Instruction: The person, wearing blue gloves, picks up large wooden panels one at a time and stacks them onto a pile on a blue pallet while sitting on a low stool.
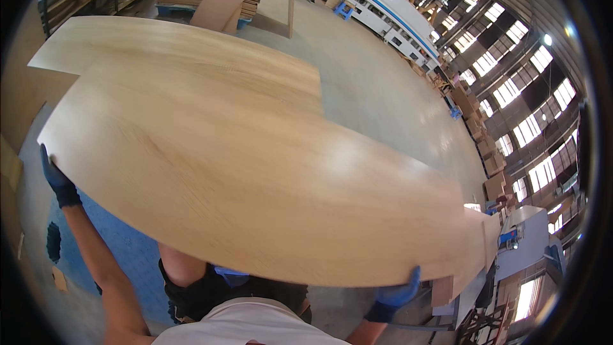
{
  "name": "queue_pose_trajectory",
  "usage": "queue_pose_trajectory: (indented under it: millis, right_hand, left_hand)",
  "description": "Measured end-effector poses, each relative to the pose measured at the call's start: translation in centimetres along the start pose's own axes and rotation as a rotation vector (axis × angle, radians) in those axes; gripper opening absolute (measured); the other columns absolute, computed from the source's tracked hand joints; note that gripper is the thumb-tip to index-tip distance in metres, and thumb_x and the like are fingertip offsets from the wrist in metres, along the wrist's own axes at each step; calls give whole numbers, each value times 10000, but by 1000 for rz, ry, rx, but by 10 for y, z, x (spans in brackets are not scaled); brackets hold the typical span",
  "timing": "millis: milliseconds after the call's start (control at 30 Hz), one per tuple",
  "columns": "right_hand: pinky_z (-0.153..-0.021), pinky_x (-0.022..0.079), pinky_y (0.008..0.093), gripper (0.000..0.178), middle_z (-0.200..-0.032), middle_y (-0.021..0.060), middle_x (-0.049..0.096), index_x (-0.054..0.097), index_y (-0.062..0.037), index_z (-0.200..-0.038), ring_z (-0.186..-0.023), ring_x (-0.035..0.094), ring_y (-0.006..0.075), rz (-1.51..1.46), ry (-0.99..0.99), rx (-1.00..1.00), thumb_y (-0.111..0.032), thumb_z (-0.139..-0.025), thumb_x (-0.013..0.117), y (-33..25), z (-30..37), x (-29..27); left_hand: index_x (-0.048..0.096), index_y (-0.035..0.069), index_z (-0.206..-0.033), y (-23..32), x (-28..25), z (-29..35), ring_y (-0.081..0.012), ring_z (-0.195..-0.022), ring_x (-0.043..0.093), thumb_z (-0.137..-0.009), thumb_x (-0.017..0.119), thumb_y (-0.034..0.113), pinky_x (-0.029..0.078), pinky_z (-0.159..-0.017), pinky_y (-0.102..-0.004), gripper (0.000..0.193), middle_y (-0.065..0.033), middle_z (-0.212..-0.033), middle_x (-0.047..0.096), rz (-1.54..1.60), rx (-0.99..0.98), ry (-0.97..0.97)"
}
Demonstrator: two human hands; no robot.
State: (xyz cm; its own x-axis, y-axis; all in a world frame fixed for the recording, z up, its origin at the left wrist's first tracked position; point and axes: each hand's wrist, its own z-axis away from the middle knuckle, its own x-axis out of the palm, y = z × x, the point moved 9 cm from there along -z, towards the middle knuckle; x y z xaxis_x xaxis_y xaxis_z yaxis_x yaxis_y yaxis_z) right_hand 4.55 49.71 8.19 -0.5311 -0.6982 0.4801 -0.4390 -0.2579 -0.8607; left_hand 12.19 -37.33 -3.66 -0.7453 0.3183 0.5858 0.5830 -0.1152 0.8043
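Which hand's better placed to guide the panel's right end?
Right, I'd say: the right hand grips the wood-grain panel on its near edge, toward the right end. The left hand is over at the left end.

Wood-grain board [255, 185], gloved left grip [59, 182], gloved right grip [396, 295], both at edge

1 long, pale wood-grain board [255, 179] — smooth, faintly glossy — stretches crosswise, partly over what looks like a 2nd, matching board [191, 51].
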Motion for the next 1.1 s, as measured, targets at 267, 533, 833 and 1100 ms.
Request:
queue_pose_trajectory:
  millis: [267, 533, 833, 1100]
  right_hand:
    - [-785, 450, 387, 308, -1098, 113, 538, 492, -40, -1117, -934, 548, 234, -301, -588, 936, -222, -876, 429, 191, 107, 217]
    - [-746, 452, 349, 401, -1123, 110, 530, 428, -123, -1183, -879, 552, 194, 86, -547, 891, -372, -868, 429, 266, 75, 194]
    - [-595, 475, 300, 223, -834, 44, 575, 528, -65, -987, -696, 561, 131, 75, -370, 823, -222, -831, 507, 244, -40, 188]
    - [-468, 493, 324, 295, -689, 124, 603, 512, -12, -962, -574, 587, 170, 682, -585, 531, -284, -859, 459, 249, -61, 239]
  left_hand:
    - [444, 4, -1168, -68, 99, 18, -215, -984, 511, -826, 536, 239, 397, -874, -350, 425, -105, -1108, 515, 232, -160, -30]
    - [471, -9, -1121, -109, 124, 23, -183, -882, 547, -760, 619, 224, 455, -733, -295, 454, -79, -1027, 551, -225, -21, 150]
    - [528, -94, -949, -107, 107, -46, -238, -769, 560, -726, 644, 216, 439, -674, -327, 399, -179, -896, 593, -499, 330, 298]
    - [557, -88, -860, -120, 101, -108, -376, -822, 572, -714, 587, 436, 435, -701, -413, 545, -252, -834, 599, -1041, 209, 416]
